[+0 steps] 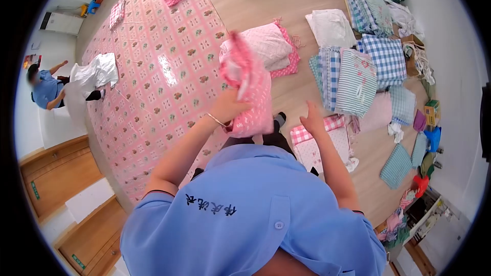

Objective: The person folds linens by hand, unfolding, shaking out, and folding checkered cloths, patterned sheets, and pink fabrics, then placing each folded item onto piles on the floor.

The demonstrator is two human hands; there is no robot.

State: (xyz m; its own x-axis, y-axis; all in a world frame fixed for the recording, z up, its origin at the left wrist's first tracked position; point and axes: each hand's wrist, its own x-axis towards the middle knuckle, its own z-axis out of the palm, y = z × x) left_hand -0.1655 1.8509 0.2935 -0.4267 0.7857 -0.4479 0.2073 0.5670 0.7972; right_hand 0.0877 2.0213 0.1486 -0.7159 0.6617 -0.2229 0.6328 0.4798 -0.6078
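My left hand [231, 108] grips a folded pink patterned cloth [254, 105] in front of my legs; its upper end is smeared by motion. A bracelet circles the left wrist. Off to the right, my right hand [313, 122] holds nothing, its fingers apart. Under and beside it lies folded bedding with pink checks [319, 129] and a pale printed part. Just beyond the held cloth, a stack of pale pink and dotted fabric [266, 46] rests on the floor. Striped green folded bedding [356, 83] lies up and right of my right hand.
A pink patterned floor sheet [148, 71] spreads on the left. Stacks of blue checked bedding [383, 56] and white folded cloth [330, 28] sit on the right. At far left, a person [48, 89] in blue handles white fabric [97, 74]. A cardboard box [413, 56] stands by the right wall.
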